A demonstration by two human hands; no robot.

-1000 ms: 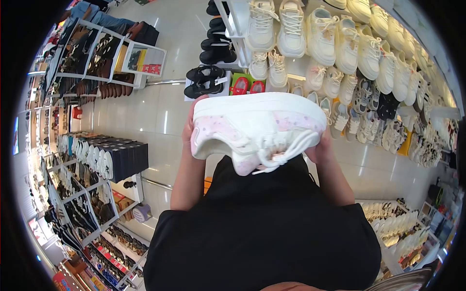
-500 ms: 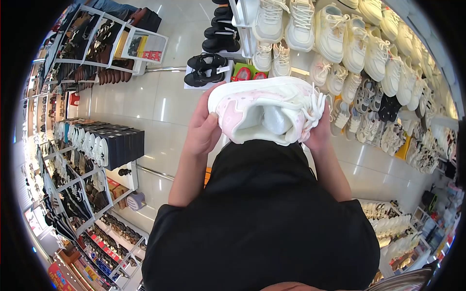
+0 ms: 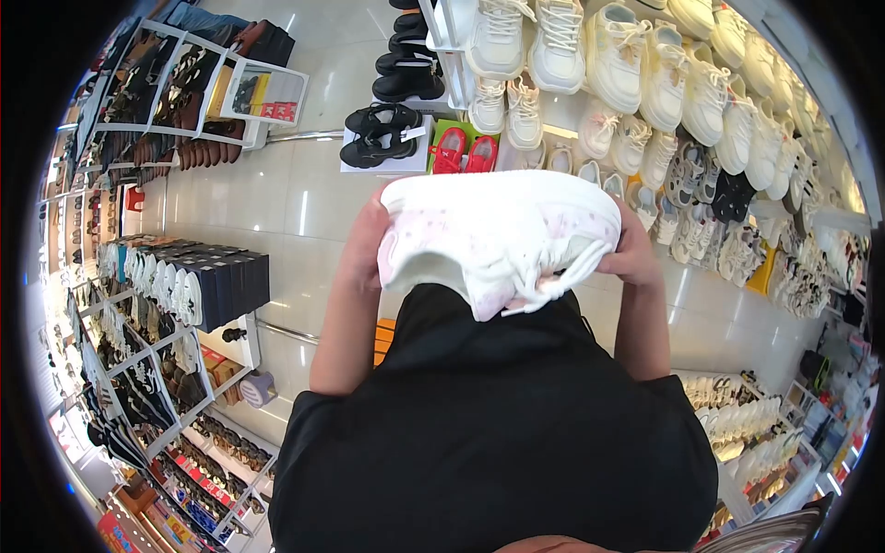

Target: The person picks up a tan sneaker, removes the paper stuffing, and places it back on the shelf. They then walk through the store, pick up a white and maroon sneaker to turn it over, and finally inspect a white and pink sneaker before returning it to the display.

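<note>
A white sneaker with pale pink patches [image 3: 498,221] is held sideways between my two hands, its sole edge facing up and away and its laces hanging toward my black shirt. My left hand [image 3: 369,241] grips the heel end, fingers closed and partly hidden behind the shoe. At the toe end, my right hand [image 3: 634,247] is closed on the shoe, with the thumb near the laces. The opening faces toward my body, and its inside is mostly out of sight.
Rows of white sneakers [image 3: 645,74] fill the racks ahead and right. Black shoes [image 3: 380,134] and red shoes [image 3: 466,152] sit on boxes ahead. Stacked dark boxes [image 3: 235,288] and shoe shelves [image 3: 157,359] stand at left. An orange slatted surface [image 3: 384,339] shows near my left forearm.
My hands have rolled the sneaker so its side and sole edge show more and its opening less. The laces now hang lower, and the view has shifted slightly.
</note>
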